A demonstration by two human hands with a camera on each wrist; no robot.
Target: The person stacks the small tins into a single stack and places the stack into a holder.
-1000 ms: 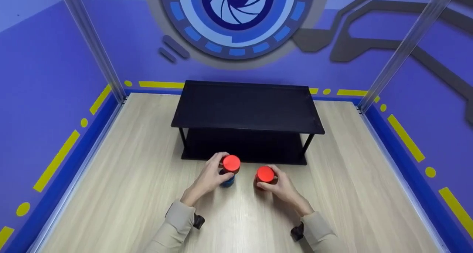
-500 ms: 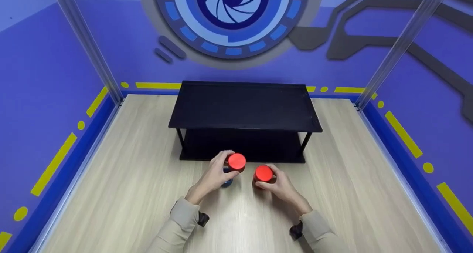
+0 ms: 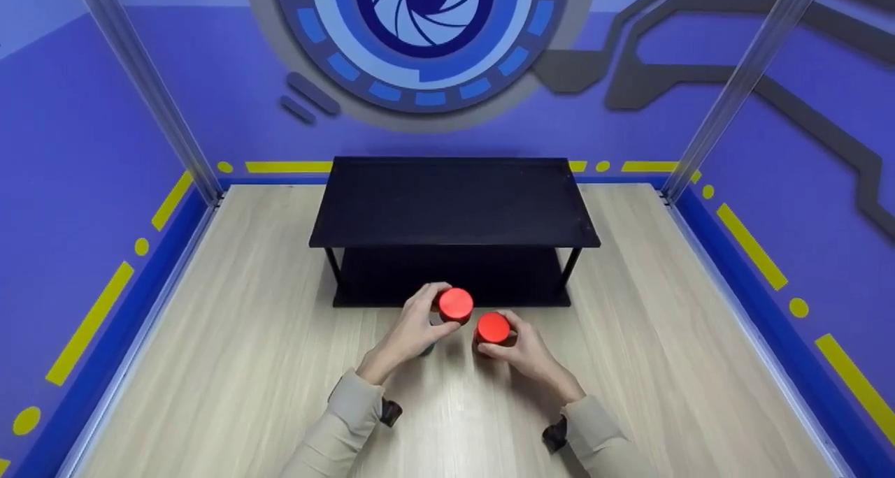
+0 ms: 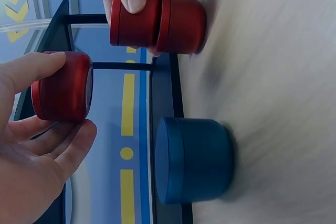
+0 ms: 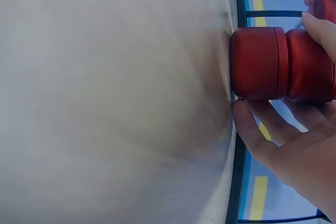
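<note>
My left hand (image 3: pixel 412 330) pinches a small round red tin (image 3: pixel 456 303) between thumb and fingers, up off the table. Below that hand a blue tin (image 4: pixel 197 161) stands on the tabletop, mostly hidden in the head view. To the right, two red tins are stacked upright. My right hand (image 3: pixel 528 353) grips the upper tin (image 4: pixel 137 20) with thumb and fingers. The lower tin (image 4: pixel 184 24) rests on the table, its side seen in both wrist views. A narrow gap separates the left hand's tin from the stack in the head view.
Just beyond the hands stands a black two-tier shelf (image 3: pixel 454 202) with thin posts. The light wooden tabletop (image 3: pixel 210 366) is bounded by blue printed walls (image 3: pixel 224 80) at the back and sides, with metal posts at the far corners.
The left hand has carried its red tin rightward, away from above the blue tin and closer to the stack. The right hand stays on the stack. The head view has shifted slightly.
</note>
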